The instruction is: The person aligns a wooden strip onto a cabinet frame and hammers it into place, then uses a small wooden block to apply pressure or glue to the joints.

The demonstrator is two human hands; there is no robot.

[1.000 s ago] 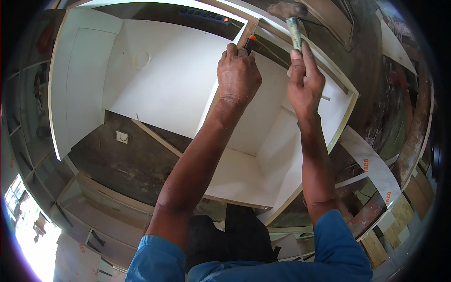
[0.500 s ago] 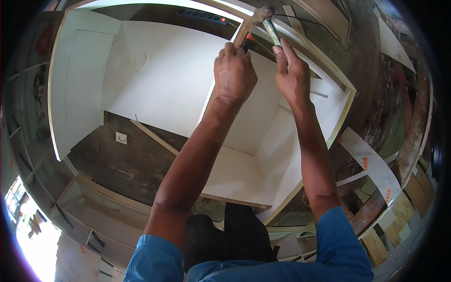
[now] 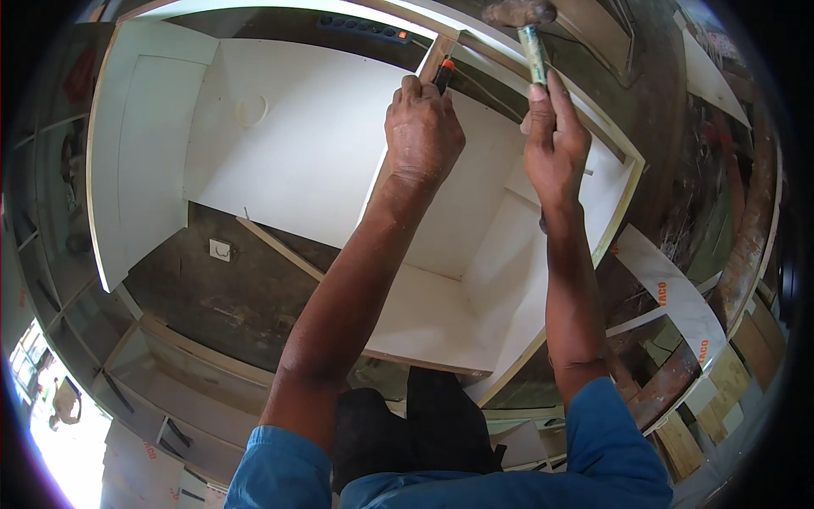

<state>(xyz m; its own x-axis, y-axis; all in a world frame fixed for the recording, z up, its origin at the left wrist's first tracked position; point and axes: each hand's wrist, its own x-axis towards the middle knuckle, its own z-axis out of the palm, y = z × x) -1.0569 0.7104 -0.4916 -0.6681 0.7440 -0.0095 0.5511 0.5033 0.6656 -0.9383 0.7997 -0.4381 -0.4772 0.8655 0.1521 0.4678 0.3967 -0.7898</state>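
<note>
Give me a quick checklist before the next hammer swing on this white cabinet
1. Right hand gripped on the hammer handle: ok.
2. Hammer head raised above the work: ok, near the top edge of the view.
3. Left hand steadying the orange-and-black tool against the cabinet divider: ok.
4. Tool tip seated on its mark: cannot tell, hidden.
5. Left fingers out of the strike line: cannot tell, they sit close to the tool's top.
6. White cabinet lying steady: ok, flat on the floor.

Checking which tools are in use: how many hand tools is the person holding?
2: a hammer raised in the right hand, and an orange-handled tool, mostly hidden, in the left hand.
</note>
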